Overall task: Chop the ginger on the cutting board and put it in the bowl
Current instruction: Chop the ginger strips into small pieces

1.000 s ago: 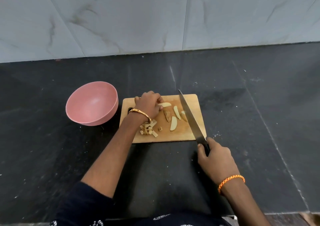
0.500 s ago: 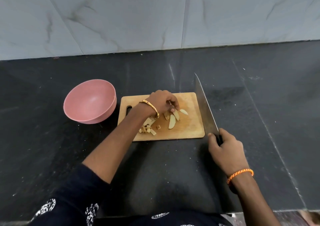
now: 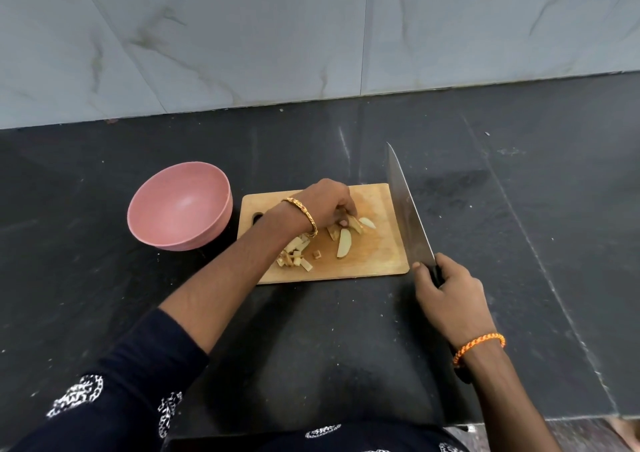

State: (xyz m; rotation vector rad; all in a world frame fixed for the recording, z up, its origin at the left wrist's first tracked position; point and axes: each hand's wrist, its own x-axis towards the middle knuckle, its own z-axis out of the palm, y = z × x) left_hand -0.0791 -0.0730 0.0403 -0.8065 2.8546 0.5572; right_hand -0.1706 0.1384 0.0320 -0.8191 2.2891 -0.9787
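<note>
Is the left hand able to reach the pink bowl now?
Probably yes: the left hand is over the cutting board, and the pink bowl stands just beside it with nothing between.

Pale ginger slices (image 3: 344,242) and small chopped bits (image 3: 294,256) lie on the wooden cutting board (image 3: 377,254); the empty pink bowl (image 3: 180,206) sits upright at its 9 o'clock.

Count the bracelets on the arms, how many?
2. A gold bracelet sits on the left wrist over the cutting board; an orange bracelet sits on the right wrist. None seem hidden.
</note>
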